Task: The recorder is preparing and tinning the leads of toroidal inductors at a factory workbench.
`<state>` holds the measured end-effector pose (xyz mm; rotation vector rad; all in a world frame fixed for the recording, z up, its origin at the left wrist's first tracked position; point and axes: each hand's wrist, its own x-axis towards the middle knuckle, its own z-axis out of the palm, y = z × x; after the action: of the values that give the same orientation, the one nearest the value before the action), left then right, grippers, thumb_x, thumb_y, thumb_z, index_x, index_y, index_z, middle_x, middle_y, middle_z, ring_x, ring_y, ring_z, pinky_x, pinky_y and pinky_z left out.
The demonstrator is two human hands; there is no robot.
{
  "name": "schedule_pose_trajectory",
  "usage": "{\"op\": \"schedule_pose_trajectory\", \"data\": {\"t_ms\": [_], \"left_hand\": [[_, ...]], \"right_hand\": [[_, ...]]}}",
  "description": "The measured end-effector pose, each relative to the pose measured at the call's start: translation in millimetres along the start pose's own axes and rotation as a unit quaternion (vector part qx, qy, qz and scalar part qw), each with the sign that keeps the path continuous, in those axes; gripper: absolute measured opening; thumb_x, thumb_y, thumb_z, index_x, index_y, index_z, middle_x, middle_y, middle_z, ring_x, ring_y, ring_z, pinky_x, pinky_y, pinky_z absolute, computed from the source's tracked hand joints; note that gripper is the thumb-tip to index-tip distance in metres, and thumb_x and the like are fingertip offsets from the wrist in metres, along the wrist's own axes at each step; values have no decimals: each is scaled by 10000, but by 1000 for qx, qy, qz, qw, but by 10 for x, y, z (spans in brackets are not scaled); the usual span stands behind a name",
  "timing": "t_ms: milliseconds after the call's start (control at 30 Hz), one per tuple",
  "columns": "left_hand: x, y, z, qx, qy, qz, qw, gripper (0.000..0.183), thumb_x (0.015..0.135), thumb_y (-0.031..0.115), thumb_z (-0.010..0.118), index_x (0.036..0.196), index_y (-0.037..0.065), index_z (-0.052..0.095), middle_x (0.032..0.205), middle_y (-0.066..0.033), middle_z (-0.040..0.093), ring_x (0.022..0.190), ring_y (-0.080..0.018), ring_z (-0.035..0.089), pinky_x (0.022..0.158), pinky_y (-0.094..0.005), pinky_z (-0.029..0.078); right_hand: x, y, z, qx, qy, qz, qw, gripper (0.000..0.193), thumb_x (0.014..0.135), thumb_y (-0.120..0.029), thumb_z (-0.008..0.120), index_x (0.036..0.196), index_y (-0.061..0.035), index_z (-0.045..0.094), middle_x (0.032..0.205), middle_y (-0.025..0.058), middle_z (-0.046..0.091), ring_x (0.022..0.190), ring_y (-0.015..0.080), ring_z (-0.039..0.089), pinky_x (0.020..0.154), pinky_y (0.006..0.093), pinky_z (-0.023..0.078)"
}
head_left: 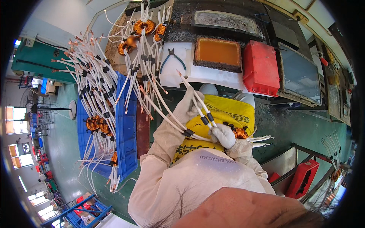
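Observation:
Both my hands wear white gloves. My left hand is closed round white cable leads, whose bare copper ends point away from me. Closer to my body, my right hand grips the same bundle below its black sleeves. Beside the right hand lies a copper-wound ring coil, with more white leads sticking out to its right. Under the hands, a yellow printed sheet covers my lap. One longer lead with a black sleeve runs beneath my left hand.
Cutting pliers lie on white paper near a tray of amber material and a red bin. At left, a blue crate overflows with leaded coils. More coils sit at the back left. A metal rack stands right.

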<state>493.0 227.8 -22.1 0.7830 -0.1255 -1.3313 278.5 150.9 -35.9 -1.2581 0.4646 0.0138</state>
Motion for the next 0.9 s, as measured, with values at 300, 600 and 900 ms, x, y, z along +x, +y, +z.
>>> {"op": "schedule_pose_trajectory", "data": {"t_ms": [300, 600, 900], "left_hand": [[-573, -464, -1280, -305, 104, 81, 943, 672, 940, 559, 453, 1298, -9, 413, 1238, -178, 487, 1077, -271, 548, 945, -367, 511], [-912, -243, -386, 22, 165, 88, 982, 540, 972, 458, 478, 1283, 16, 468, 1091, -119, 590, 1013, -224, 575, 956, -398, 460], [-782, -197, -127, 311, 66, 75, 945, 465, 999, 416, 436, 1126, 9, 622, 1114, -69, 619, 832, -83, 500, 756, -223, 416]], "right_hand": [[40, 16, -13, 62, 17, 5, 998, 296, 986, -273, 470, 959, 0, 582, 657, 13, 517, 552, 93, 468, 527, 233, 400], [114, -50, -1, -9, 27, 46, 999, 312, 991, -274, 460, 1008, 14, 580, 669, 49, 578, 578, 110, 559, 559, 243, 459], [152, -59, 63, -60, 72, 29, 995, 299, 990, -280, 450, 1060, -7, 553, 654, 40, 574, 551, 123, 566, 523, 249, 449]]}}
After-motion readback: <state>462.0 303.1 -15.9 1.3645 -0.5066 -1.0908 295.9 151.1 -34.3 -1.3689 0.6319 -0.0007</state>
